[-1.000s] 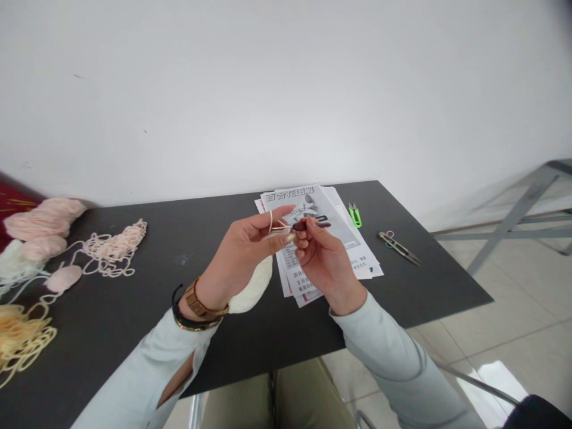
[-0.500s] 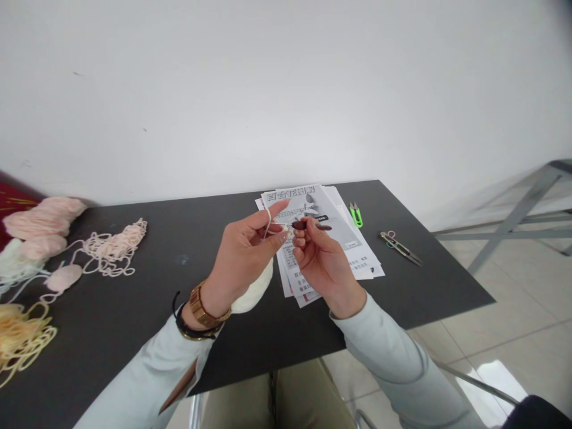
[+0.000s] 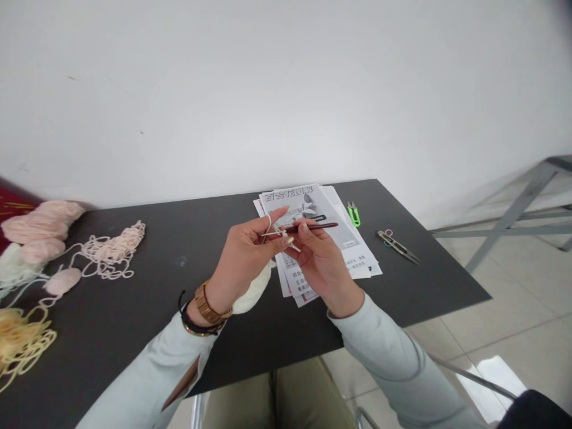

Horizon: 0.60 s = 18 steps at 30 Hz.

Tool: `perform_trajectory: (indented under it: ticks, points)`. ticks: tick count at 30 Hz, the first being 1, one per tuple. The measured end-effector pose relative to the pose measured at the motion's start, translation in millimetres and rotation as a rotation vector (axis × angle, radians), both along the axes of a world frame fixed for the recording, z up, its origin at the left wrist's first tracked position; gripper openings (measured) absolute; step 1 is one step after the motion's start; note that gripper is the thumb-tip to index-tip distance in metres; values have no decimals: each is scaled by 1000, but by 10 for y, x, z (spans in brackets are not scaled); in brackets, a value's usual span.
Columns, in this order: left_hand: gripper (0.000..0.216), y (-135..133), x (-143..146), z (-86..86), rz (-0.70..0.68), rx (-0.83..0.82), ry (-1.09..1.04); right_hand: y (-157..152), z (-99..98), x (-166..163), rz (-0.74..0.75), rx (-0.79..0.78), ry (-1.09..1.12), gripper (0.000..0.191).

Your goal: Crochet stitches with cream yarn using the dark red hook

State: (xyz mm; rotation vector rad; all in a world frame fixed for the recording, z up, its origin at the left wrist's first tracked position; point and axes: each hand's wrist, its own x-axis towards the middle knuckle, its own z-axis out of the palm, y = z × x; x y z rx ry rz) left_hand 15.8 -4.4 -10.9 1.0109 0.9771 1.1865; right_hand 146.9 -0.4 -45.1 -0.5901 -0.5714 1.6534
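Note:
My left hand (image 3: 250, 245) pinches a small piece of white yarn work (image 3: 286, 236) between thumb and fingers, with a strand of white yarn (image 3: 269, 221) looped over its raised index finger. In my right hand (image 3: 322, 256) is a crochet hook (image 3: 322, 226) with a dark brown handle, held between thumb and fingers. The hook's thin tip reaches left into the yarn at my left fingertips. Behind my left wrist lies a white ball of yarn (image 3: 254, 292), partly hidden. Printed sheets (image 3: 328, 208) lie beneath and beyond both hands.
On the black table (image 3: 179, 316), green thread snips (image 3: 353, 214) and metal snips (image 3: 397, 246) lie to the right. Pink yarn (image 3: 44, 223), a loose pink tangle (image 3: 114, 250) and yellow yarn (image 3: 24, 339) sit at the left. A white wall (image 3: 268, 95) rises behind the table.
The crochet hook's handle has swung to point more to the right and lies flatter in my right hand. My right fingers have shifted closer to the left fingertips.

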Motion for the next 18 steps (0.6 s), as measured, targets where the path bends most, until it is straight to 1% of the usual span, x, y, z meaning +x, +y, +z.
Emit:
perform_trajectory:
  ticks: [2,5,8,10,12,15,18]
  points:
    - [58,-4,6,-10,-14,26,37,5,-2,6,36,-10,35,19]
    - [55,-9,-11,-31,-51,109,89,12,-6,22,69,-19,77,21]
    - [59,-6,-62,-35,-163,174,156,21,-6,50,60,-23,112,20]
    - [61,0,-101,-28,-245,188,182,29,1,73,45,-18,122,20]
    - [60,9,-134,-20,-281,205,210,34,8,93,39,-9,111,19]
    - [58,33,-171,-10,-255,302,335,34,15,105,34,6,80,20]
    - [51,67,-194,-15,-171,521,493,28,14,94,31,27,65,20]
